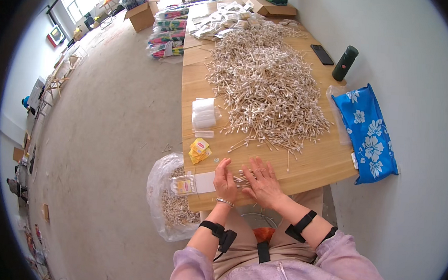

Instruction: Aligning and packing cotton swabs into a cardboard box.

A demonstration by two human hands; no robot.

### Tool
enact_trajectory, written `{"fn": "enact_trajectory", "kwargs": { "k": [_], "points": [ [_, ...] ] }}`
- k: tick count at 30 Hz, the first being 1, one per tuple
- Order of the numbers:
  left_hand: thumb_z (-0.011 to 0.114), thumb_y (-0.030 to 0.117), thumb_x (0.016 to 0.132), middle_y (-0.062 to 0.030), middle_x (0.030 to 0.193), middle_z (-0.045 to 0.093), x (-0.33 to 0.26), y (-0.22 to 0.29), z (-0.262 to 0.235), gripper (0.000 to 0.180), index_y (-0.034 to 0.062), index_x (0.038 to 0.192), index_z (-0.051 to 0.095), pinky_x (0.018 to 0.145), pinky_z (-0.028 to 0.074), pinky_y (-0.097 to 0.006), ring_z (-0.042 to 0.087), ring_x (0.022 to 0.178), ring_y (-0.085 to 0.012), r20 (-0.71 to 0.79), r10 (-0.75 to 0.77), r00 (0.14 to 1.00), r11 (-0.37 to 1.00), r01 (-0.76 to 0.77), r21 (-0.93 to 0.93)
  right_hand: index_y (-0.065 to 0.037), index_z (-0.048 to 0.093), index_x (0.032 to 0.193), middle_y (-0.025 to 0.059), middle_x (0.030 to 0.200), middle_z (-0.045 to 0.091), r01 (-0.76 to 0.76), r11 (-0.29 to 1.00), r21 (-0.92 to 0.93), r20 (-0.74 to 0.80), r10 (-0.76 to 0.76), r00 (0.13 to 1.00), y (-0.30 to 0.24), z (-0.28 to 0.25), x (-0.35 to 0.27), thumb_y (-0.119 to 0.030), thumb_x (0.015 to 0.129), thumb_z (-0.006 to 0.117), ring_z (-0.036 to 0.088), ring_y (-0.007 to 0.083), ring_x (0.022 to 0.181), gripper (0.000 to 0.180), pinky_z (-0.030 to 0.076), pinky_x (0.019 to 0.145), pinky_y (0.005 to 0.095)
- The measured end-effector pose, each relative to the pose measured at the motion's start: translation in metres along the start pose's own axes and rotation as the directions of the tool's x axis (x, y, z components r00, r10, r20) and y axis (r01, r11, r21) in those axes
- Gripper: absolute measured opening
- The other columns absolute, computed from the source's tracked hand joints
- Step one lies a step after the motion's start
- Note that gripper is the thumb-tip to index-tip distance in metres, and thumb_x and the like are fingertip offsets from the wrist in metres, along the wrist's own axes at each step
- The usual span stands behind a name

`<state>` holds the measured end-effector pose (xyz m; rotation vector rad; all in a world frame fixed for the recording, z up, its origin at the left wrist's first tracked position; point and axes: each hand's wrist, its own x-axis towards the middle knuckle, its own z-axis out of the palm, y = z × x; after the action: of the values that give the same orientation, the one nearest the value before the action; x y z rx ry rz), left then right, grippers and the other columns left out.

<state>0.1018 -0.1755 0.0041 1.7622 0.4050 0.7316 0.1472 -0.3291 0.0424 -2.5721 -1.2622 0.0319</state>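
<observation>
A small bunch of cotton swabs [241, 180] lies on the table between my two hands. My left hand [225, 181] stands on its edge at the left ends of the swabs, fingers stretched and slightly curved. From the other side my right hand [265, 184] lies flat, fingers spread, partly covering the bunch. To the left of my left hand is a white strip [205, 182], and beyond it a clear packet of cotton swabs [183, 185] with a yellow card sits at the table's left edge. A big heap of loose cotton swabs [268, 81] spreads across the table ahead.
Yellow cards [200, 150] and clear bags [203, 113] lie along the left edge of the table [315, 163]. Filled packets [229, 19] are piled at the far end. A phone [321, 54], dark bottle [345, 63] and blue flowered bag [370, 136] are on the right. Below hangs a swab-filled plastic bag [157, 208].
</observation>
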Motion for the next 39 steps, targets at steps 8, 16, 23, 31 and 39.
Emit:
{"fn": "enact_trajectory", "kwargs": {
  "k": [8, 16, 23, 31, 39],
  "points": [
    [0.043, 0.002, 0.093, -0.0197, 0.123, 0.057, 0.001, 0.004, 0.002, 0.027, -0.0022, 0.117, 0.056, 0.101, 0.041, -0.036, 0.054, 0.118, -0.0299, -0.048, -0.002, 0.999, 1.0, 0.002, -0.013, -0.008, 0.029, 0.145, 0.0163, 0.152, 0.022, -0.124, 0.992, 0.038, -0.077, 0.126, 0.989, 0.017, 0.013, 0.021, -0.044, 0.083, 0.061, 0.016, 0.0335, 0.142, 0.078, 0.012, 0.114, 0.0508],
    [0.042, 0.003, 0.096, -0.014, 0.124, 0.058, 0.0, 0.002, 0.002, 0.029, -0.0037, 0.122, 0.053, 0.104, 0.038, -0.033, 0.052, 0.12, -0.0227, -0.038, -0.04, 0.998, 0.996, 0.037, -0.087, 0.002, 0.024, 0.144, 0.0203, 0.151, 0.021, -0.014, 0.998, -0.06, 0.017, 0.015, 1.0, -0.001, 0.004, 0.0, -0.05, 0.085, 0.057, 0.016, 0.0332, 0.142, 0.085, 0.01, 0.115, 0.0487],
    [0.044, 0.001, 0.092, -0.0199, 0.123, 0.057, 0.0, 0.009, 0.0, 0.027, -0.0026, 0.116, 0.056, 0.102, 0.041, -0.036, 0.055, 0.117, -0.0293, -0.024, -0.04, 0.999, 0.999, 0.04, 0.0, 0.001, 0.023, 0.145, 0.0184, 0.154, 0.015, -0.049, 0.997, -0.064, 0.11, 0.055, 0.992, -0.01, -0.004, -0.006, -0.058, 0.087, 0.048, 0.01, 0.0303, 0.144, 0.087, 0.006, 0.116, 0.0469],
    [0.044, 0.001, 0.093, -0.0207, 0.123, 0.057, 0.0, 0.009, 0.001, 0.027, -0.0023, 0.117, 0.056, 0.101, 0.041, -0.036, 0.054, 0.118, -0.0296, -0.017, -0.028, 0.999, 0.999, 0.027, -0.034, -0.005, 0.022, 0.147, 0.0155, 0.154, 0.017, 0.006, 0.997, -0.079, 0.097, 0.002, 0.995, 0.017, -0.003, 0.027, -0.057, 0.09, 0.044, 0.011, 0.0303, 0.144, 0.081, 0.005, 0.116, 0.0483],
    [0.044, 0.003, 0.095, -0.0169, 0.121, 0.059, 0.0, 0.012, 0.001, 0.026, -0.002, 0.117, 0.056, 0.1, 0.041, -0.035, 0.054, 0.117, -0.0264, -0.019, -0.029, 0.999, 0.999, 0.028, -0.027, -0.007, 0.02, 0.148, 0.014, 0.155, 0.017, -0.102, 0.988, -0.119, 0.031, 0.107, 0.994, 0.014, 0.002, 0.014, -0.051, 0.092, 0.044, 0.012, 0.0307, 0.144, 0.076, 0.006, 0.116, 0.049]
  ]
}}
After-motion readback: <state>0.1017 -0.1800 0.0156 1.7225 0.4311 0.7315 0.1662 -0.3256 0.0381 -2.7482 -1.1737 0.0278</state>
